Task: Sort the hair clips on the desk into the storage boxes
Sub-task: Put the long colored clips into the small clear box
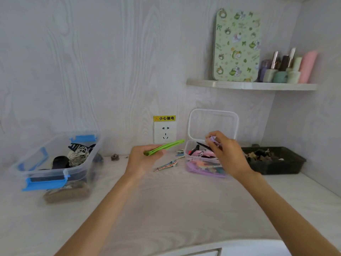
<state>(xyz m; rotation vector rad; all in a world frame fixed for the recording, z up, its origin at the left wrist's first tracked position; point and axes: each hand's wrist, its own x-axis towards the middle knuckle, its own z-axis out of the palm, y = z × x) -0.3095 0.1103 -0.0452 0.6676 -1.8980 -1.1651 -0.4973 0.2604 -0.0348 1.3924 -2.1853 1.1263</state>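
Note:
My left hand grips a long green hair clip near the middle of the desk, its tip pointing right toward a small clear box with an open lid. That box holds several pink, purple and black clips. My right hand hovers over it, pinching a small purple clip. A patterned flat clip lies on the desk between my hands, and smaller clips lie behind it. At the left stands a clear box with blue latches holding black and white claw clips.
A dark tray of brownish items sits at the right against the wall. A wall socket is behind the desk. A shelf above carries a floral tin and bottles. A brown item lies before the left box.

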